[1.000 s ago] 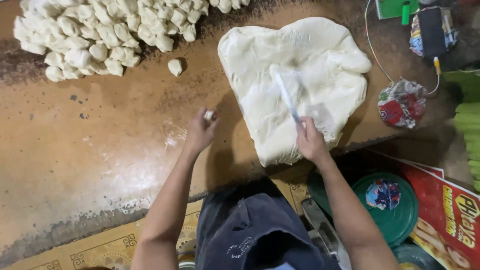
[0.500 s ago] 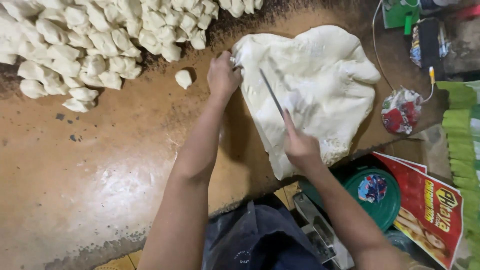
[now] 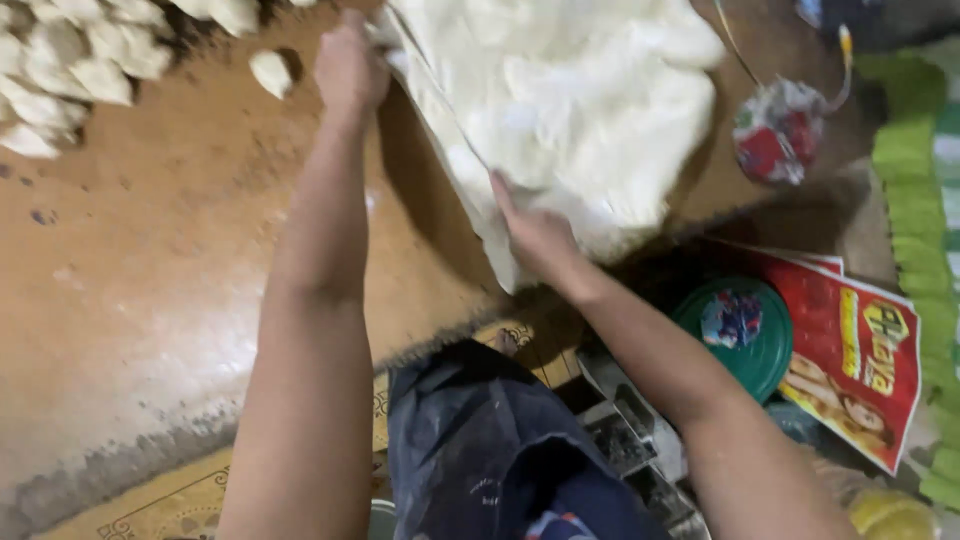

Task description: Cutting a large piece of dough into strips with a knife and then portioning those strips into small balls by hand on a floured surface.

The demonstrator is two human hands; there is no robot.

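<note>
gripping the big slab of white dough [image 3: 560, 110] at two places, the person has it at the upper middle of the frame, on the brown worktop [image 3: 150, 300]. the left hand [image 3: 348, 65] is closed on the slab's upper left edge, near the top of the frame. the right hand [image 3: 535, 235] presses its fingers into the lower edge, which looks lifted and folded; i cannot tell whether it also holds a tool, since the frame is blurred.

as a judgement: the lower corner of the slab overhangs the worktop's front edge, so soft dough could sag, stretch thin or tear between the two grips, or slide off toward the clutter below. a hard pull might also sweep it into the small loose piece of dough [image 3: 270, 72] just left of the left hand, or toward the pile of cut pieces [image 3: 60, 70] in the upper left corner.

at the right of the slab sits a crumpled red, white and green wrapper [image 3: 780, 130] with a thin cord running up from it. below the worktop, lower right, lie a round green lid [image 3: 770, 345] with a small coloured label at its centre, and beside it a flat red printed package [image 3: 850, 360] with yellow lettering and a picture. green cloth [image 3: 925, 200] runs down the right edge.
</note>
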